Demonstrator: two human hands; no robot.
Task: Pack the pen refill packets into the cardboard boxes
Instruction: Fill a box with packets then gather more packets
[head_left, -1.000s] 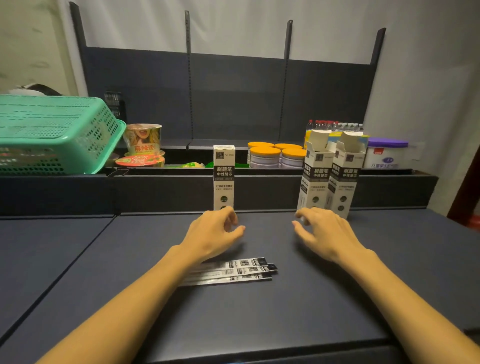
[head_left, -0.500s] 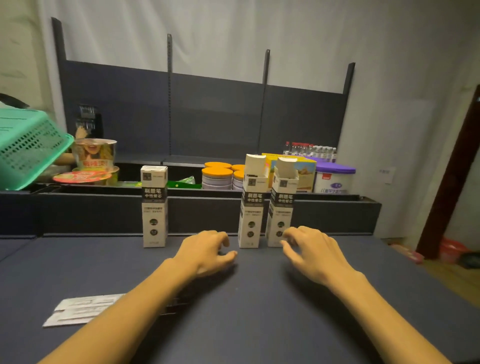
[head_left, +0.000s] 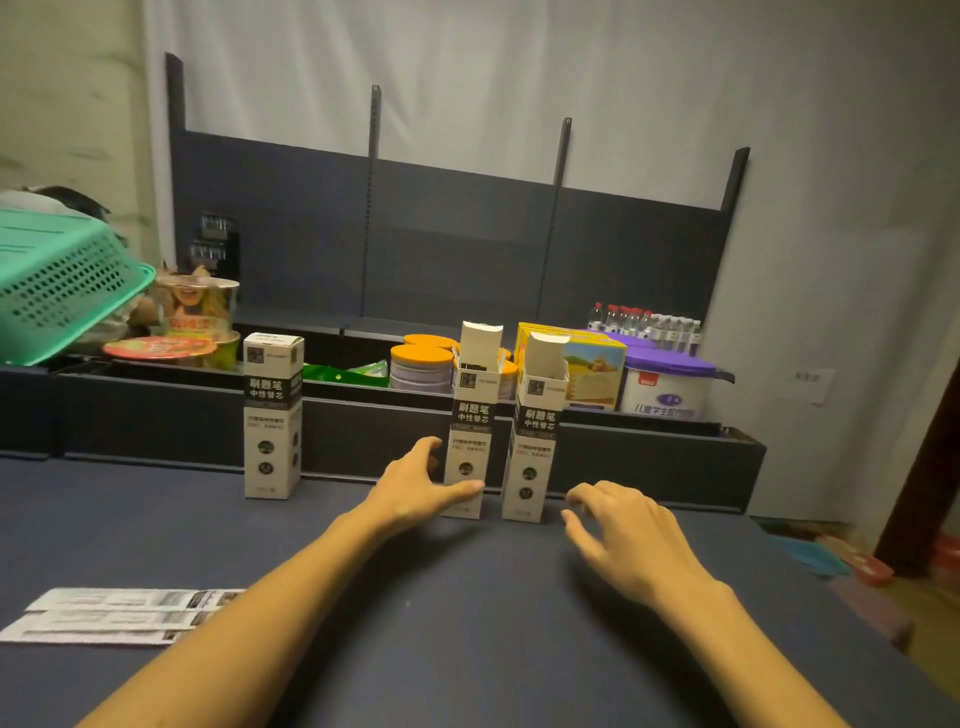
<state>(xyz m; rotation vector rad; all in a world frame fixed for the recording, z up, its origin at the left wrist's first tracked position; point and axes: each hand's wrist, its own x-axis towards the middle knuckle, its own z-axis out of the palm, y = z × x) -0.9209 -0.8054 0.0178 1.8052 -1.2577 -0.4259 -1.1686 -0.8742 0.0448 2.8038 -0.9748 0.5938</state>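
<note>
At the table's (head_left: 467, 649) far edge my left hand (head_left: 415, 491) had thumb and fingers spread round the base of the mid box (head_left: 470, 431), thumb touching its front; grip unclear. Right hand (head_left: 618, 530) hovered w/ fingers loosely spread, holding nothing, just beside the right box (head_left: 535, 431). Both boxes upright, flaps open; a closed left box (head_left: 271, 415) stood apart. Packets (head_left: 114, 616) lay flat near-left, long axis left-right, partly hidden by my forearm.

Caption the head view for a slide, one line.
Left hand grasps the middle open box; right hand hovers open beside the right open box; refill packets wait at left.
</note>
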